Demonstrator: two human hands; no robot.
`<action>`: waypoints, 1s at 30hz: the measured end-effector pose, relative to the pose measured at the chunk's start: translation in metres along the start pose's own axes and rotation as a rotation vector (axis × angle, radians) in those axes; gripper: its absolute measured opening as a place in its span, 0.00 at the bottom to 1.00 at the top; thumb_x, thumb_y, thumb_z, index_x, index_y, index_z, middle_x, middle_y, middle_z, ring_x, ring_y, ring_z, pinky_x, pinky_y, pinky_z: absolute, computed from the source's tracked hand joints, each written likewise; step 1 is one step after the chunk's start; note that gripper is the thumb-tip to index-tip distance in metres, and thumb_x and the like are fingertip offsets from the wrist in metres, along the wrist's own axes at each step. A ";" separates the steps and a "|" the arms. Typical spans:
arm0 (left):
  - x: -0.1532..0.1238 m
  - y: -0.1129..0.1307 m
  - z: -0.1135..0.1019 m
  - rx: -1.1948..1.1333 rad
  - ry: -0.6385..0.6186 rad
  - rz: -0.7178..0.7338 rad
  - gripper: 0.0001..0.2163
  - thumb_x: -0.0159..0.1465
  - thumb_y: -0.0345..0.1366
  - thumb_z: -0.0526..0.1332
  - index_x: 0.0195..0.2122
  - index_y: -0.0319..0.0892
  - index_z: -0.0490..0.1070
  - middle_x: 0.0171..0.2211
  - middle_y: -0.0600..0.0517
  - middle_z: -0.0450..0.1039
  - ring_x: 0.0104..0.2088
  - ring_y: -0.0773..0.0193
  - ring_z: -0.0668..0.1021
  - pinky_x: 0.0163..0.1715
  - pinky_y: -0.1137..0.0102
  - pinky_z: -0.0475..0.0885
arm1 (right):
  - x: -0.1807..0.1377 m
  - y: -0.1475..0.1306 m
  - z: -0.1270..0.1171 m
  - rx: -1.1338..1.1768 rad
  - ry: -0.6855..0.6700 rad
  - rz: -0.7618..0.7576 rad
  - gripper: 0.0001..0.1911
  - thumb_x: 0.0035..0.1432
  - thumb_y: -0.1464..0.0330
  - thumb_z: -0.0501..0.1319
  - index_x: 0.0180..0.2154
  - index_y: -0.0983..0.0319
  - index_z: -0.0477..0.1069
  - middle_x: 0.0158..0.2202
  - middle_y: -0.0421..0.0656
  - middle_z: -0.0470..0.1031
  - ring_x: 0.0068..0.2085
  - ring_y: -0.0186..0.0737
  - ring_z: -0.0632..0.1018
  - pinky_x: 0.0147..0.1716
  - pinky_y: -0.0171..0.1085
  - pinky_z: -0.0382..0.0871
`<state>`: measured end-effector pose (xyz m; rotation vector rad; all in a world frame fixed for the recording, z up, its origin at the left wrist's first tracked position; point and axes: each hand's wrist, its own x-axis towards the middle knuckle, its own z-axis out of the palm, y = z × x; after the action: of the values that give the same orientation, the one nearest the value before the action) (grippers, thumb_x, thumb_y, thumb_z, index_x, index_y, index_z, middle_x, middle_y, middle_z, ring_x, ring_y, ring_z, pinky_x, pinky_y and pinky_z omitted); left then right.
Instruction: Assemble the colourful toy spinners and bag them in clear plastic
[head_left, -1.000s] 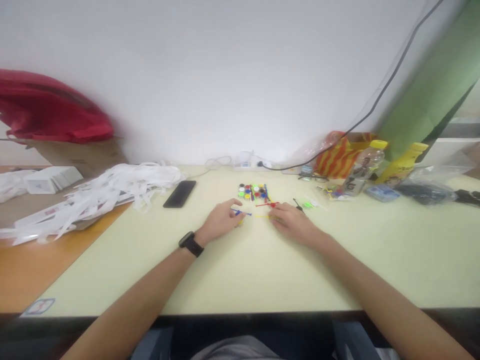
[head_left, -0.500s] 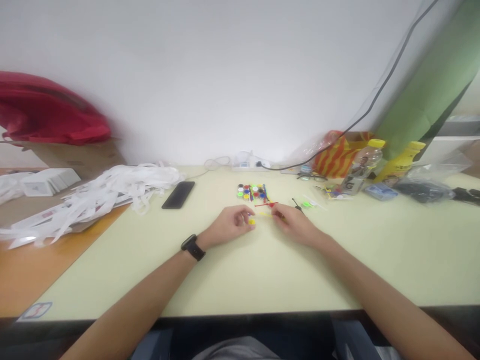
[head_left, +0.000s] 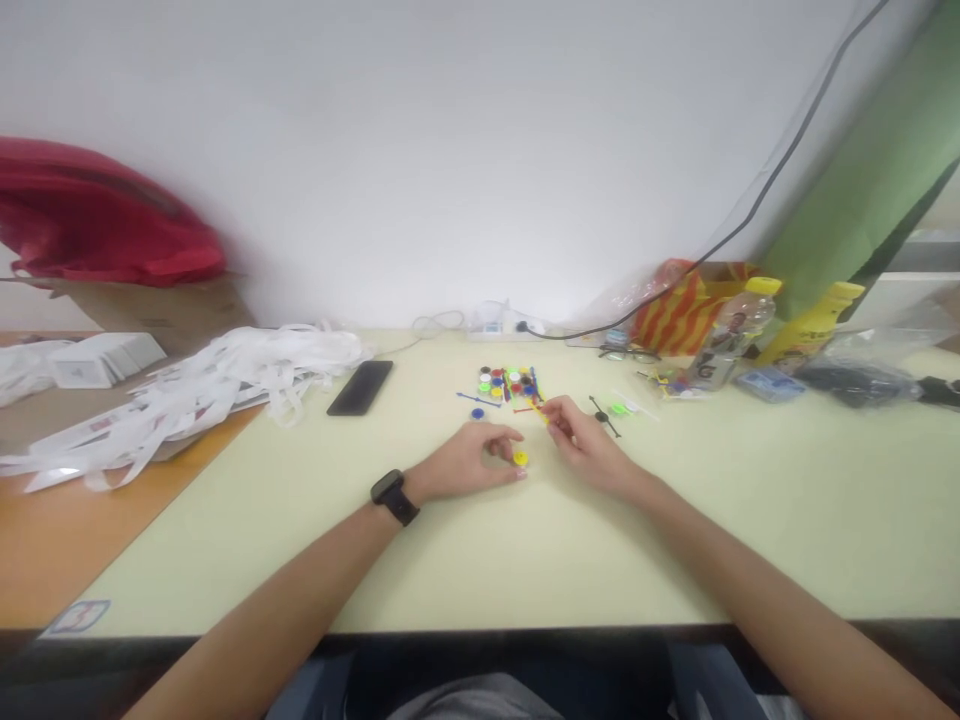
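My left hand (head_left: pixel 474 462), with a black watch on its wrist, rests on the pale green table (head_left: pixel 465 560) with its fingers curled round a small yellow round piece (head_left: pixel 520 458). Just to its right, my right hand (head_left: pixel 585 440) pinches a thin yellow stick (head_left: pixel 539 410) between thumb and fingers, its tip pointing up and left. Behind both hands lies a cluster of small coloured round pieces (head_left: pixel 504 383). A blue stick (head_left: pixel 474 399), a blue round piece (head_left: pixel 478 413) and a black stick (head_left: pixel 602 415) lie loose near it.
A black phone (head_left: pixel 360 387) lies left of the pieces. White paper strips (head_left: pixel 202 390) pile up at the left, under a red bag (head_left: pixel 97 215). Bottles, plastic bags and an orange-striped packet (head_left: pixel 675 305) crowd the back right. A power strip (head_left: pixel 499 325) sits by the wall.
My left hand slid toward me, off the blue stick and onto the yellow round piece. The blue stick now lies near the cluster. My right hand lifted the yellow stick.
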<state>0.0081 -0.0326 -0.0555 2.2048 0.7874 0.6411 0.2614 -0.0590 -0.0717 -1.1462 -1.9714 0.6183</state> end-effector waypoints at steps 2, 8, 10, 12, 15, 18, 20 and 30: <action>0.001 -0.004 0.002 -0.027 0.044 -0.029 0.22 0.61 0.47 0.70 0.54 0.45 0.74 0.37 0.49 0.78 0.36 0.60 0.78 0.38 0.66 0.72 | -0.001 -0.002 0.001 0.011 -0.038 -0.006 0.11 0.69 0.67 0.52 0.52 0.56 0.61 0.39 0.41 0.72 0.35 0.41 0.73 0.37 0.40 0.68; 0.004 -0.005 0.005 -0.035 0.083 -0.046 0.36 0.58 0.48 0.72 0.67 0.48 0.64 0.42 0.49 0.78 0.35 0.62 0.75 0.37 0.68 0.71 | -0.003 -0.004 0.009 0.043 -0.097 -0.071 0.09 0.66 0.70 0.56 0.48 0.55 0.64 0.40 0.41 0.76 0.37 0.41 0.75 0.39 0.40 0.69; 0.004 -0.002 0.005 -0.019 0.060 -0.020 0.29 0.61 0.46 0.70 0.62 0.48 0.70 0.41 0.50 0.79 0.35 0.62 0.75 0.37 0.68 0.70 | -0.003 -0.004 0.013 0.014 -0.109 -0.102 0.09 0.66 0.71 0.56 0.47 0.56 0.66 0.42 0.43 0.77 0.40 0.42 0.76 0.42 0.41 0.70; 0.005 0.001 0.005 -0.008 0.044 0.004 0.19 0.63 0.46 0.69 0.54 0.47 0.77 0.40 0.50 0.79 0.36 0.61 0.76 0.37 0.68 0.69 | -0.004 -0.003 0.016 -0.056 -0.115 -0.135 0.09 0.67 0.72 0.56 0.47 0.56 0.68 0.43 0.44 0.77 0.43 0.44 0.77 0.44 0.43 0.70; 0.006 0.003 0.005 0.006 0.040 0.013 0.13 0.64 0.45 0.68 0.45 0.45 0.80 0.35 0.51 0.79 0.33 0.61 0.75 0.34 0.69 0.68 | -0.004 -0.004 0.019 -0.143 -0.114 -0.178 0.09 0.68 0.73 0.55 0.46 0.56 0.70 0.42 0.45 0.77 0.44 0.45 0.77 0.44 0.43 0.71; 0.006 0.001 0.005 0.011 0.049 -0.007 0.13 0.63 0.46 0.68 0.44 0.45 0.80 0.29 0.54 0.76 0.28 0.65 0.72 0.30 0.70 0.65 | -0.003 -0.003 0.018 -0.122 -0.105 -0.213 0.09 0.67 0.74 0.55 0.45 0.56 0.70 0.42 0.45 0.76 0.42 0.43 0.77 0.43 0.42 0.72; 0.006 -0.001 0.005 0.001 0.050 -0.022 0.13 0.63 0.45 0.68 0.44 0.45 0.80 0.29 0.54 0.75 0.28 0.65 0.71 0.29 0.70 0.65 | -0.002 -0.002 0.016 -0.107 -0.074 -0.238 0.08 0.67 0.73 0.56 0.44 0.57 0.71 0.46 0.47 0.74 0.44 0.43 0.78 0.45 0.42 0.73; 0.005 0.004 0.010 0.051 0.050 -0.010 0.08 0.64 0.43 0.68 0.39 0.45 0.78 0.33 0.55 0.78 0.29 0.67 0.71 0.30 0.71 0.64 | -0.001 -0.001 0.014 -0.287 -0.041 -0.401 0.12 0.66 0.77 0.55 0.35 0.60 0.74 0.42 0.47 0.72 0.38 0.38 0.76 0.37 0.36 0.70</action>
<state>0.0185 -0.0357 -0.0579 2.2372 0.8477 0.6803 0.2498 -0.0611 -0.0796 -0.8625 -2.2930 0.1529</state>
